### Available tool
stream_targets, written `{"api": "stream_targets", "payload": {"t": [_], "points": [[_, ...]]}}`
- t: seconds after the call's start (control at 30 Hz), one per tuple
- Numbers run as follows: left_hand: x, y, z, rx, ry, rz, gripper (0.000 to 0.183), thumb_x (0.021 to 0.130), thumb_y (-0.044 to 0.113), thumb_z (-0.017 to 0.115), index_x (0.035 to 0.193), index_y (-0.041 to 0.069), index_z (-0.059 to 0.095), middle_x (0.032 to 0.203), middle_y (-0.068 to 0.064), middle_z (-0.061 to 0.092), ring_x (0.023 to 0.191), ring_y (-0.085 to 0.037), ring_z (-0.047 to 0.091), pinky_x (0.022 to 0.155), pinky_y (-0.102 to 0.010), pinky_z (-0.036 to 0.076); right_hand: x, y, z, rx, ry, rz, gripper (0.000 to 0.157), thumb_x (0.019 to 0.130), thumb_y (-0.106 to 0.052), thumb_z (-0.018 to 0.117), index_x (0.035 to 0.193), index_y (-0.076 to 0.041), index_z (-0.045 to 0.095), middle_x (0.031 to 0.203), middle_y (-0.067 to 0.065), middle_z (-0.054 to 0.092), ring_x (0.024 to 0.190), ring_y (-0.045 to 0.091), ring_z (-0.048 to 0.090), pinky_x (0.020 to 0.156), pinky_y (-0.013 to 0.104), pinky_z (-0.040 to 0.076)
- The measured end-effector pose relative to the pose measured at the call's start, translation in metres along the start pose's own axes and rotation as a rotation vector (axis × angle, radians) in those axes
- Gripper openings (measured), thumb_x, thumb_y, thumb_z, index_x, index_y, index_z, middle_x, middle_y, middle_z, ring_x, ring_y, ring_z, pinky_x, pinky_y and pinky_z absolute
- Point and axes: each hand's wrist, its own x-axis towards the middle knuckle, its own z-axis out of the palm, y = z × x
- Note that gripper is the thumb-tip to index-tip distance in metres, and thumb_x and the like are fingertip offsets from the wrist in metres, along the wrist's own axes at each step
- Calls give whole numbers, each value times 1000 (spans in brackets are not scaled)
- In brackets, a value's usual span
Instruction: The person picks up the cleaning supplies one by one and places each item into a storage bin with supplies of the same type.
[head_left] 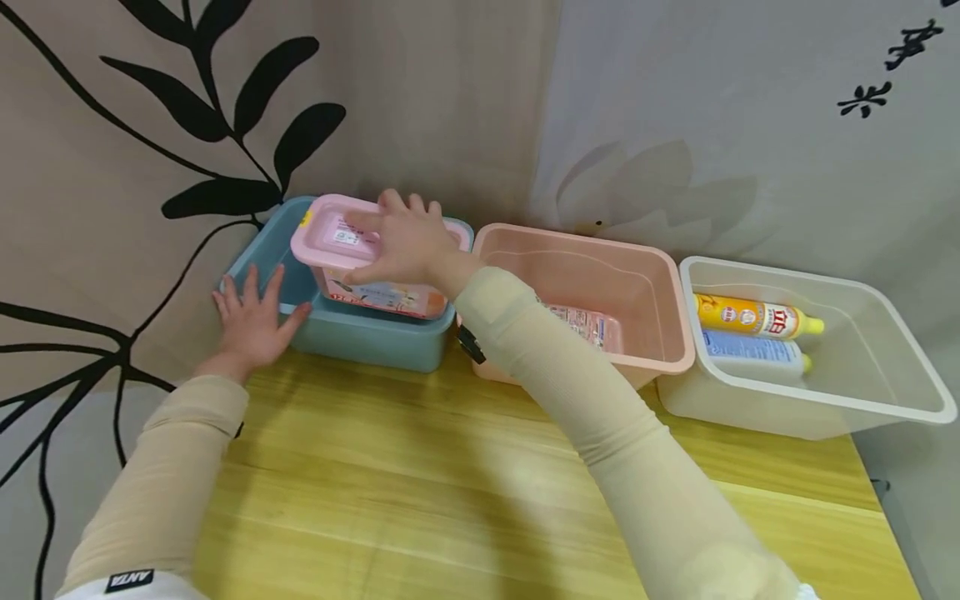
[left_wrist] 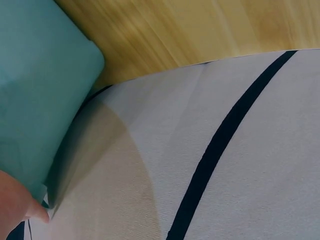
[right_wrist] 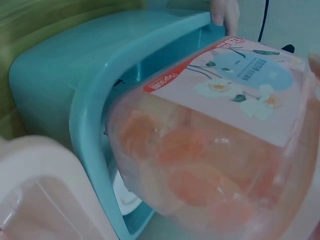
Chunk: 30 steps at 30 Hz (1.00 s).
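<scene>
A clear plastic tub [right_wrist: 195, 165] with a pink lid [head_left: 327, 229] and a floral label shows orange-pink pods inside. It sits tilted at the mouth of the blue-green bin [head_left: 375, 340], partly within its walls. My right hand [head_left: 411, 242] grips the tub from above, fingers spread across the lid and thumb toward the near side. In the right wrist view only a bit of that hand shows at the right edge. My left hand [head_left: 253, 323] rests on the bin's near left corner, its fingers spread over the rim. Something white [right_wrist: 127, 197] lies inside the bin.
A pink bin [head_left: 577, 242] stands right of the blue-green one, with a pink printed package [head_left: 592, 327] inside. Farther right, a whitish bin [head_left: 862, 367] holds a yellow bottle [head_left: 750, 317] and a white-and-blue bottle [head_left: 753, 354]. The wooden table [head_left: 390, 475] meets a printed curtain [head_left: 450, 100] behind.
</scene>
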Motion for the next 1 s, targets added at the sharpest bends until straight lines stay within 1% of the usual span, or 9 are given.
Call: {"api": "stream_targets", "payload": {"t": [0.13, 0.3, 0.5, 0.67, 0.73, 0.9, 0.97, 1.0], "points": [[-2, -1, 1, 6, 5, 1, 87, 91, 68, 21, 150, 5, 5, 149, -37, -5, 131, -62, -15, 102, -71, -14, 4, -4, 9, -3, -8, -10, 83, 72, -78, 47, 145, -42, 28, 136, -1, 39, 116, 20, 38, 96, 39, 32], [-3, 0, 0, -3, 4, 2, 85, 93, 65, 22, 150, 5, 5, 149, -37, -5, 131, -61, -15, 102, -71, -14, 6, -4, 23, 24, -6, -19, 80, 73, -76, 48, 144, -41, 32, 137, 1, 39, 116, 23, 39, 97, 42, 33], [-4, 0, -1, -3, 3, -6, 82, 94, 63, 22, 151, 7, 4, 150, -36, -5, 132, -60, -16, 103, -70, -14, 10, -3, 35, 60, -17, -16, 81, 72, -76, 51, 143, -42, 32, 136, 0, 39, 118, 23, 37, 102, 45, 30], [-4, 1, -2, -2, 11, -4, 81, 94, 61, 25, 151, 7, 5, 150, -36, -4, 132, -60, -15, 103, -70, -14, 11, -2, 44, 81, -34, -8, 83, 70, -77, 49, 143, -43, 31, 136, 0, 39, 117, 22, 37, 103, 47, 31], [-3, 1, -2, 0, 12, -4, 80, 94, 61, 26, 151, 7, 6, 150, -36, -3, 133, -60, -15, 103, -70, -14, 12, -2, 49, 87, -43, -2, 82, 71, -78, 48, 143, -45, 30, 136, 0, 40, 116, 22, 38, 102, 46, 32], [-3, 1, -2, 3, 8, -8, 80, 95, 60, 27, 151, 7, 6, 150, -36, -3, 133, -60, -15, 103, -69, -14, 14, -1, 59, 137, -67, 16, 80, 71, -77, 49, 142, -48, 28, 138, 0, 38, 121, 25, 36, 103, 50, 32], [-4, 1, -2, -2, 8, -8, 80, 95, 60, 26, 151, 7, 6, 150, -36, -3, 133, -60, -15, 103, -70, -14, 14, -1, 62, 158, -79, 19, 80, 71, -76, 50, 142, -48, 28, 141, 1, 37, 126, 27, 34, 105, 54, 30], [-4, 2, -2, -5, 10, -8, 81, 94, 61, 26, 151, 7, 6, 150, -36, -3, 133, -60, -15, 103, -69, -14, 14, -1, 63, 158, -82, 18, 79, 72, -75, 51, 142, -47, 29, 142, 1, 36, 127, 28, 34, 105, 55, 29]]}}
